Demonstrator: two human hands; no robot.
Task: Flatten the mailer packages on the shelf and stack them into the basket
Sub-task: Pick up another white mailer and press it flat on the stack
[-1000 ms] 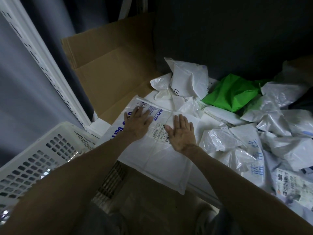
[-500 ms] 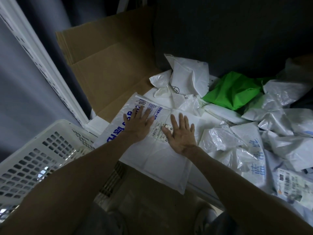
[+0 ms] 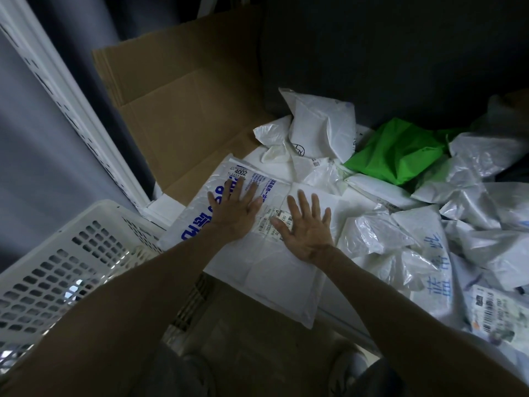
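Both hands lie palm down with fingers straight and spread, a little apart from each other, gripping nothing. The left hand (image 3: 234, 209) presses on a blue-printed mailer (image 3: 194, 224). The right hand (image 3: 307, 227) presses on a plain white mailer (image 3: 274, 276) just beside it, with a barcode label (image 3: 270, 222) showing between the two thumbs. Both forearms reach in from the front, nearly straight, wrists low.

At the far left, the white slotted basket (image 3: 57, 267) sits below and outside the shelf's (image 3: 166, 207) front left corner. Behind that corner a flattened cardboard sheet (image 3: 186, 110) leans toward the back. The two pressed mailers lie at the front left of the shelf. The plain one's long axis runs roughly front to back, and its near end hangs over the front edge.

The coming move seems to turn on one relation: the basket lies left of and lower than the mailers, so the left hand is the nearer one for carrying a flattened piece across. Whether the plain mailer overlaps the printed one cannot be told for certain.

Further right, a heap of crumpled white mailers (image 3: 429, 224) covers the shelf as far as the right edge of the view, and none of them looks flattened yet. A green mailer (image 3: 395, 150) sits toward the back edge among them.
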